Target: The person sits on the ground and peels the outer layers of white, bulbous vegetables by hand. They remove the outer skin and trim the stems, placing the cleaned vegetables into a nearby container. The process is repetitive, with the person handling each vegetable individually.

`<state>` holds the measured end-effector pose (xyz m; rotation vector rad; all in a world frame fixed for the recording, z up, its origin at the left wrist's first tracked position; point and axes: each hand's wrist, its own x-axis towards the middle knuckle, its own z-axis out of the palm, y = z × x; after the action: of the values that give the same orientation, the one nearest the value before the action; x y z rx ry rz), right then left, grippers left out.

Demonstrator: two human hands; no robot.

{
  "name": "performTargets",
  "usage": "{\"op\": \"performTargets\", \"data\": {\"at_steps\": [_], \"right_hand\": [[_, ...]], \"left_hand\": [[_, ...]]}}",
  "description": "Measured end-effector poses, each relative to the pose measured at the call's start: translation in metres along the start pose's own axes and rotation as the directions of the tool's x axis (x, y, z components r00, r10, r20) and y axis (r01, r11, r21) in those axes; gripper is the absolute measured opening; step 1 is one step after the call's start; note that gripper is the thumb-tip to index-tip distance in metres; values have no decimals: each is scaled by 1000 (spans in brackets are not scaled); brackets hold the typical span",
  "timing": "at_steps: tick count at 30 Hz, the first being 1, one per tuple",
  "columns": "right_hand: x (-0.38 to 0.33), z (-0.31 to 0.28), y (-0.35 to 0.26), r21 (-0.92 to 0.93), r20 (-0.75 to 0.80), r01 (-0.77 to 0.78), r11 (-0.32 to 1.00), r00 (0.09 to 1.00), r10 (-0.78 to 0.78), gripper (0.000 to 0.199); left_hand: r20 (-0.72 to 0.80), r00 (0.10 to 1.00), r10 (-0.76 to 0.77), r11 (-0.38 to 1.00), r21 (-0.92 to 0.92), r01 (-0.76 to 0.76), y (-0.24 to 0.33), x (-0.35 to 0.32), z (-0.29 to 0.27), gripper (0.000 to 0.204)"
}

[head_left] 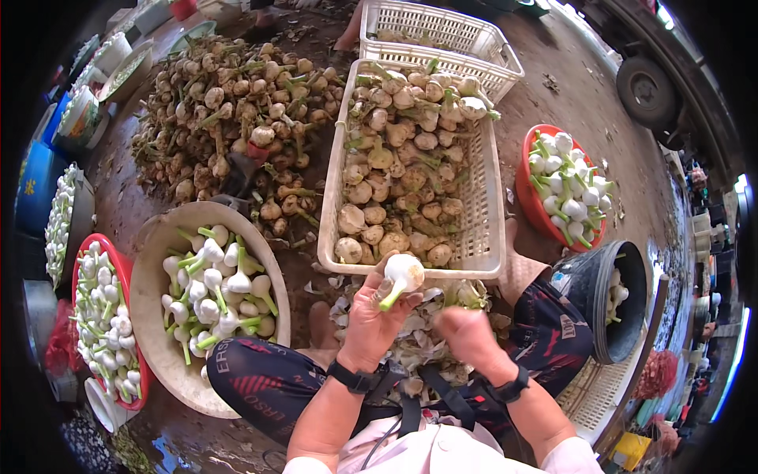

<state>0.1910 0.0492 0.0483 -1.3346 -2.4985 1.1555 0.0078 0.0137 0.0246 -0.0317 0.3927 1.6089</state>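
Note:
My left hand (369, 317) grips a white, peeled garlic bulb (405, 272), its short green stem pointing down and left. The bulb is held just in front of the near rim of a cream plastic crate (330, 207). Brownish, unpeeled garlic (380, 158) with stems lies in that crate. To the right of the bulb and apart from it, my right hand (476, 338) is smeared by motion, so its fingers cannot be made out. Below both hands, loose garlic skins (422, 336) are heaped between my legs.
At left stand a wide cream basin (146, 316) and a red basin (142, 359) of cleaned garlic. A dirty garlic pile (237, 103) lies far left. On the right are an orange-red basin (527, 189) and a dark bucket (580, 288). Another crate (442, 59) stands behind.

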Motion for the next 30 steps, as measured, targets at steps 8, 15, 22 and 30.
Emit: {"op": "performTargets", "data": {"at_steps": [8,15,22,30], "right_hand": [[31,-37,-31,-67,-283,276,959,916,-283,11],[36,-18,-29,-121,-519,268,956,804,-291,2],[32,-14,-9,579,-294,-112,808,895,335,8],[37,-74,2,198,301,12,980,951,-73,20]], "left_hand": [[-65,996,58,795,606,-7,-4,-7,10,41],[-33,999,-11,892,452,24,-4,-4,-2,42],[3,1000,-30,964,-264,29,0,0,-6,37],[-74,989,-130,987,-100,123,2,0,-14,32]]}}
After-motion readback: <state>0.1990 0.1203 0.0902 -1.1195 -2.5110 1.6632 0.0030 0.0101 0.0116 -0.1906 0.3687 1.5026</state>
